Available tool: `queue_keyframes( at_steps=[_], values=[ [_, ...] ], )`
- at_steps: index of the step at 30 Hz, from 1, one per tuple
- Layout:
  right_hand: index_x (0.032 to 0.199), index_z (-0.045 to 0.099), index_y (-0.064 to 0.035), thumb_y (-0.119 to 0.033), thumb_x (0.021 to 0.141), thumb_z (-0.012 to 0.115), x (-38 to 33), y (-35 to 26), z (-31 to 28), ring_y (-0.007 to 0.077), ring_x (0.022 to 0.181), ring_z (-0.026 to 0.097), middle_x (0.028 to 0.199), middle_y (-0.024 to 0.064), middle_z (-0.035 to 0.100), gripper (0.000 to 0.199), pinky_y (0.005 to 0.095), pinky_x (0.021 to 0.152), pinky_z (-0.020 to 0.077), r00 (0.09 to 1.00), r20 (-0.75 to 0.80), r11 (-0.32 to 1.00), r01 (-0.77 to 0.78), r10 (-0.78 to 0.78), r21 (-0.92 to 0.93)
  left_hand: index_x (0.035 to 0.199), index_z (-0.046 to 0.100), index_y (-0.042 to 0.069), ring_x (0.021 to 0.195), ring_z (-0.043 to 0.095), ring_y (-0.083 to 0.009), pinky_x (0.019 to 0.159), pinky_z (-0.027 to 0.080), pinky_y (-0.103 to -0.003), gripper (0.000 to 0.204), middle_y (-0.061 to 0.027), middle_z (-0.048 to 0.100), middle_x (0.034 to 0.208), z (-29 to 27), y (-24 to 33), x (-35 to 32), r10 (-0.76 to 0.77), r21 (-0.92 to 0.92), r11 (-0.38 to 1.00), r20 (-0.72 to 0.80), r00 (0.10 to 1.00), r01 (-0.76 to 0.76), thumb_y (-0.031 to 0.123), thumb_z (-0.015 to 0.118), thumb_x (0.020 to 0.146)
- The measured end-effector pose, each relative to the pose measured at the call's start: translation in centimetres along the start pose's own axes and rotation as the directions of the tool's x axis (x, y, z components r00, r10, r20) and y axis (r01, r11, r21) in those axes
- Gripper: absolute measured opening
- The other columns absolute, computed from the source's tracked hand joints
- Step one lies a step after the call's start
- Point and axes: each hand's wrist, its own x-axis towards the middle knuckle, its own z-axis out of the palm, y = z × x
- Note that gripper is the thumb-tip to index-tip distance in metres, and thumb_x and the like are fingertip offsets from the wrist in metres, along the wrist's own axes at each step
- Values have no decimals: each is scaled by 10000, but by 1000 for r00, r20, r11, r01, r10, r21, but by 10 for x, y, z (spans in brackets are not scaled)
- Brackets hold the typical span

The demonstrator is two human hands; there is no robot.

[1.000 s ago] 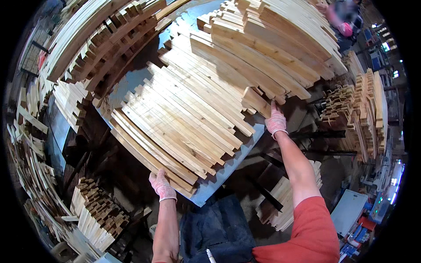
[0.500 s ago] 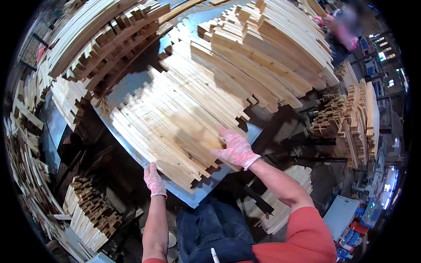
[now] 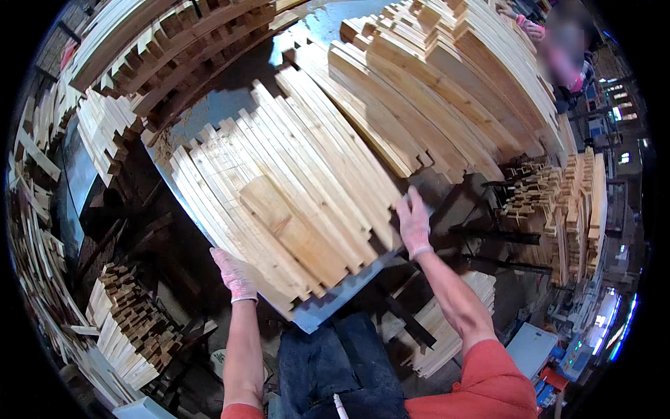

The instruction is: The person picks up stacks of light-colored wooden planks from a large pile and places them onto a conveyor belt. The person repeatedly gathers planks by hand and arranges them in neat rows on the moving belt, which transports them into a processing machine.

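Note:
A row of pale wooden slats lies side by side on a grey-blue metal table in front of me. One wider board shows its broad face among them, its far end rounded. My left hand, in a pink-and-white knit glove, rests along the left edge of the row, fingers stretched out and the palm side hidden. At the right edge is my right hand, gloved the same way, fingers extended and spread against or just beside the outermost slat. Neither hand is wrapped round a board.
Taller stacks of boards stand at the far right and far left of the table. On lower supports are more stacks, at right, lower left and under my right arm. Another person is at the upper right.
My right hand has moved from over the slats to their right edge. The blurred piece beside it now lies flat as the wider board. My left hand has shifted slightly left and up.

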Motion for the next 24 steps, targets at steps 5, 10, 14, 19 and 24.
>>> queue_keyframes(
  at_steps=[5, 10, 14, 19, 24],
  values=[
    [1508, 542, 13, -308, 1041, 668, -15, 32, -5, 306, 1335, 628, 1445, 253, 642, 581, 397, 1135, 471, 926, 364, 994, 106, -98, -3, 1612, 425, 48, 1435, 514, -284, 1227, 374, -411, 825, -122, 531, 1579, -56, 39, 37, -201, -181, 938, 412, 889, 297, 663, 478, 1066],
    [1557, 498, 6, -237, 1039, 673, 87, -27, 71, 257, 1370, 588, 1497, 182, 616, 599, 346, 1154, 440, 932, 199, 937, 255, -305, 241, 1551, 506, 45, 1326, 600, -266, 1155, 462, -408, 837, -125, 613, 1472, -37, 58, 44, -235, -89, 953, 378, 895, 288, 682, 580, 1013],
    [1621, 410, 0, -184, 1028, 653, 71, -56, 95, 196, 1381, 533, 1543, 118, 553, 666, 324, 1172, 407, 917, 381, 766, -160, -119, 623, 1473, 576, 26, 1252, 639, -258, 1108, 491, -407, 749, -116, 676, 1361, -45, 51, 36, -274, -112, 939, 330, 903, 325, 582, 692, 986],
    [1580, 451, 14, -216, 1004, 682, 63, -32, 74, 218, 1278, 601, 1464, 139, 591, 662, 337, 1070, 495, 807, 590, 830, -326, -5, 453, 1443, 588, 18, 1171, 678, -256, 1050, 541, -415, 624, -123, 695, 1295, -72, 40, 20, -326, -66, 926, 352, 877, 371, 377, 739, 954],
    [1412, 563, 41, -213, 993, 683, 18, -26, 59, 162, 940, 671, 1103, 75, 683, 505, 308, 811, 561, 718, 691, 859, -403, 82, 316, 1426, 594, -27, 1133, 695, -257, 1046, 540, -400, 715, -129, 708, 1269, -108, 35, -32, -343, -41, 917, 427, 837, 396, 269, 805, 811]
  ],
)
